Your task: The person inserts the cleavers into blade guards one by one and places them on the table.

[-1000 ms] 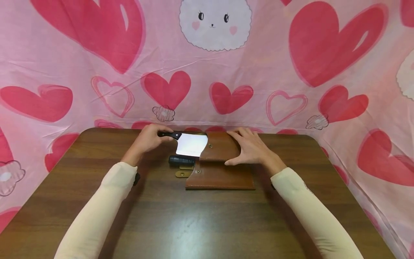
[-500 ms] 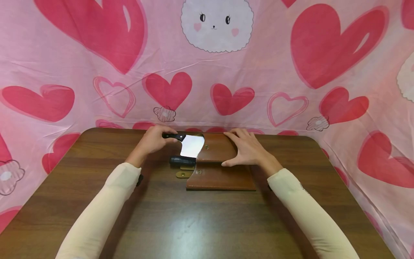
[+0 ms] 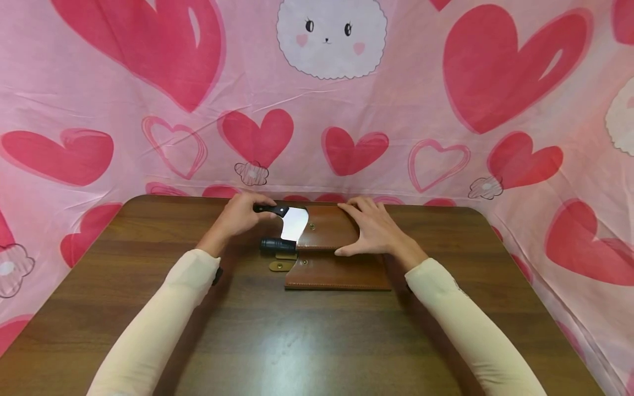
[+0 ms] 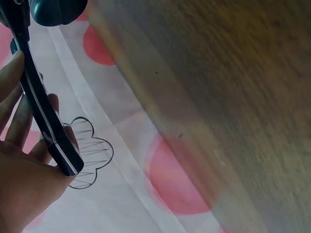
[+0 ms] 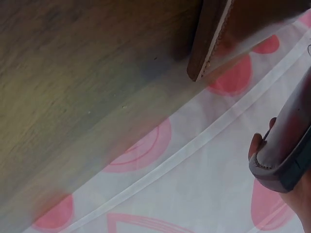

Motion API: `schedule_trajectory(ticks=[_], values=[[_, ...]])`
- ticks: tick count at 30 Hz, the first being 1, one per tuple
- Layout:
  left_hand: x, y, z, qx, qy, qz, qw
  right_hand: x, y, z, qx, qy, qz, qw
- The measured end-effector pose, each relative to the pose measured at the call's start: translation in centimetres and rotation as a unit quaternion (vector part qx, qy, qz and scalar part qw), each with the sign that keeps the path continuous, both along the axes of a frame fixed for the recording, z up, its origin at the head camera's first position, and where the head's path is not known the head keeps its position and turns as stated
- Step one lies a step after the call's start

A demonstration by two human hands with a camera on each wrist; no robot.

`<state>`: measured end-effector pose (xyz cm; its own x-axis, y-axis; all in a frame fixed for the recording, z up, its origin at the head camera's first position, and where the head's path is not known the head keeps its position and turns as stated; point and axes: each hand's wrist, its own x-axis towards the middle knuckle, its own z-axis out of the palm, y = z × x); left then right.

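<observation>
In the head view my left hand (image 3: 240,215) grips the black handle (image 3: 271,209) of a cleaver. Its shiny blade (image 3: 294,225) shows only in part, the rest hidden inside a brown leather sheath (image 3: 329,226). My right hand (image 3: 378,230) holds this sheath at its right end, thumb on the near edge and fingers on the far one. Just nearer lies a second brown sheath (image 3: 342,273), partly overlapped by the first. A ribbed black handle (image 3: 276,245) sticks out to its left. In the left wrist view, fingers and thumb surround the cleaver's handle (image 4: 43,111).
A tan strap (image 3: 280,266) with a snap lies left of the nearer sheath. The brown wooden table (image 3: 277,341) ends close behind the hands. Behind its far edge hangs a pink cloth (image 3: 307,99) with hearts.
The cleaver has moved right and the held sheath left, so the blade sits deeper inside and less of it shows. The nearer sheath has stayed put.
</observation>
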<state>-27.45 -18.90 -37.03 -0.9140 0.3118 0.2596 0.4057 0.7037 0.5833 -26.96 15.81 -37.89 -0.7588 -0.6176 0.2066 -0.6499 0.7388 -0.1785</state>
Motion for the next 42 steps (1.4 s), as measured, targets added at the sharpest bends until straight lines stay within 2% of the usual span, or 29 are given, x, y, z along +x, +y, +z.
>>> schedule_trajectory(ticks=[12, 20, 32, 42], values=[[0.2, 0.9, 0.2, 0.002, -0.003, -0.002, 1.0, 0.1, -0.5, -0.3, -0.01, 0.013, 0.0, 0.9999], [0.0, 1.5, -0.1, 0.004, -0.012, -0.004, 0.9999, 0.0, -0.7, -0.3, -0.014, 0.011, -0.003, 0.9998], [0.4, 2.0, 0.0, 0.012, -0.014, -0.003, 0.9998, 0.1, -1.0, -0.4, -0.019, 0.015, -0.005, 0.9997], [0.2, 2.2, 0.1, 0.007, 0.004, -0.001, 1.0, 0.2, -1.0, -0.3, -0.025, 0.017, -0.007, 0.9995]])
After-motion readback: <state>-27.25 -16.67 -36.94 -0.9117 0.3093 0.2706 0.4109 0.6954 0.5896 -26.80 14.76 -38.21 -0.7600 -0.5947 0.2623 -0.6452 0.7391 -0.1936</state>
